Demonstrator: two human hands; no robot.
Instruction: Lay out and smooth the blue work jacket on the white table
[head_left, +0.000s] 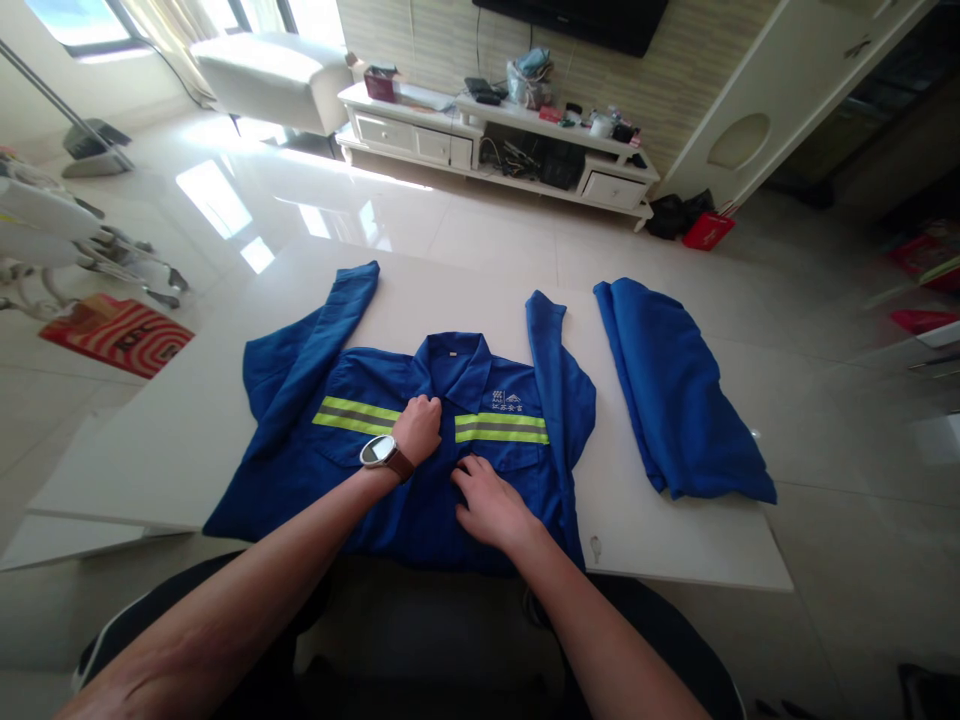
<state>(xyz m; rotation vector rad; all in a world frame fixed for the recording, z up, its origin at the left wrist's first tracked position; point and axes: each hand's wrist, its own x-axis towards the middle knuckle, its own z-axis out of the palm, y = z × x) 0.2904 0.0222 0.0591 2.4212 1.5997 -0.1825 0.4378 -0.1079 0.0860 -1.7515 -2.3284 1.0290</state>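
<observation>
A blue work jacket lies front up on the white table, its collar away from me and its sleeves turned up toward the far side. Yellow-green bands with a grey stripe cross the chest, and white lettering marks one side. My left hand, wearing a watch, is closed on the front edge just below the collar. Lower down on the other side, my right hand rests on the jacket with thumb and fingers apart. The jacket's lower end is partly hidden by my arms.
Folded blue cloth lies at the table's right end. A small key-like object sits near the front edge. On the floor at left stands a red paper bag. A white TV cabinet stands along the far wall.
</observation>
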